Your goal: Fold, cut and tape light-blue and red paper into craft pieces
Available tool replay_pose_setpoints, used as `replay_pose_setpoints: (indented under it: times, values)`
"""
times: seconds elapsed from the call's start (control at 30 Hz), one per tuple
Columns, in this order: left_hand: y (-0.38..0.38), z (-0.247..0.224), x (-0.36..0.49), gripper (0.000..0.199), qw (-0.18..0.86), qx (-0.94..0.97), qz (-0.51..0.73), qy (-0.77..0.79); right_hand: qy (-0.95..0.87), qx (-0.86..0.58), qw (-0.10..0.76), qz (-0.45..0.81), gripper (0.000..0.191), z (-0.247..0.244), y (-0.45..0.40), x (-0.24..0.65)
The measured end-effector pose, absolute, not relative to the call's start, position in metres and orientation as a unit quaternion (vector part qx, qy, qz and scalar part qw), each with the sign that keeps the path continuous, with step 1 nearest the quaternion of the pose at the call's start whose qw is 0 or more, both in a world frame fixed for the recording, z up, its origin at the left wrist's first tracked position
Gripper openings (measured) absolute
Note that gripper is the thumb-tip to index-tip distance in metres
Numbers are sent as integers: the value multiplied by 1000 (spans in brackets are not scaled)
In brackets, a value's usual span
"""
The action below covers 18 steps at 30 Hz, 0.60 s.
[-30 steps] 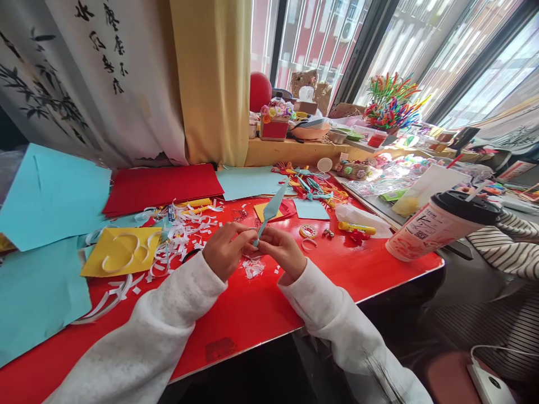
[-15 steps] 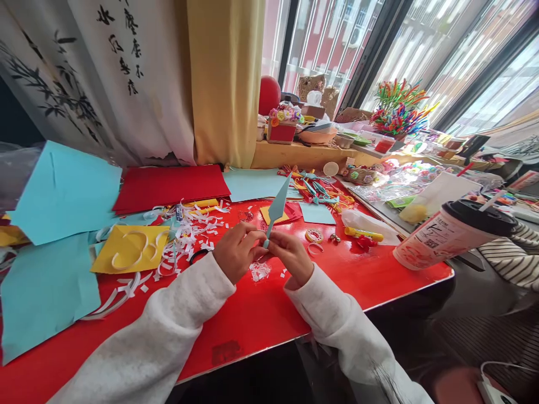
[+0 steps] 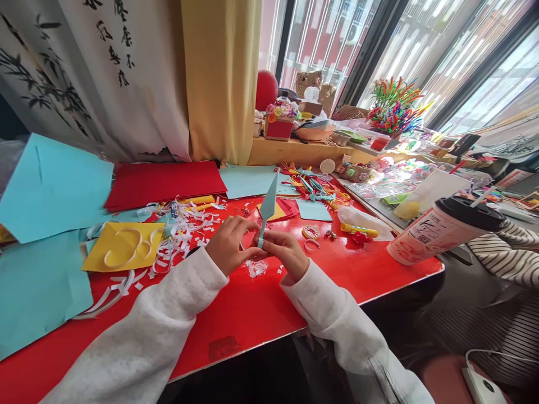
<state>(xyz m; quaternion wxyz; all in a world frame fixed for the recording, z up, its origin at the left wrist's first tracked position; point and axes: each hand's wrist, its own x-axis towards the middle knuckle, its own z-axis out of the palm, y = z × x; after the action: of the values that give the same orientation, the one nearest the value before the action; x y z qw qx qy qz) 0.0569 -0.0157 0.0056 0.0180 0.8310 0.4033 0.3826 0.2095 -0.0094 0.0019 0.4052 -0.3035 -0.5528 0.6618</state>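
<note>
A light-blue folded paper piece [image 3: 269, 203], pointed at the top and narrow at the bottom, stands upright between my hands above the table. My right hand [image 3: 287, 251] pinches its narrow base between thumb and fingers. My left hand [image 3: 229, 244] is curled at the same base from the other side, its thumb near the right fingertips and a gap showing between thumb and forefinger. The very bottom of the paper is partly hidden by the fingers. Behind it lie small yellow and red paper squares [image 3: 290, 208] and a light-blue square [image 3: 314, 210].
White paper scraps [image 3: 181, 238], a yellow sheet with curled strips [image 3: 99, 247] and large blue sheets [image 3: 46, 297] cover the red table's left side. Red sheets [image 3: 164, 184] lie at the back. At right are a yellow tube [image 3: 359, 230] and a lidded drink cup [image 3: 433, 233].
The left fingers have parted from the left thumb, opening a gap beside the paper's base. The folded paper has turned slightly and looks narrower. The whole view has shifted slightly.
</note>
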Motion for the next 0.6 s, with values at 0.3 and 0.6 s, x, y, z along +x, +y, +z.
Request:
replay_pose_setpoints:
  times: [0.3,0.6]
  values:
    - [-17,1,62,23,53,818,429,380,-523,-297,373,706,23,-4,-6,211]
    - [-17,2,63,27,239,765,435,411,-473,-272,316,777,24,-1,-4,217]
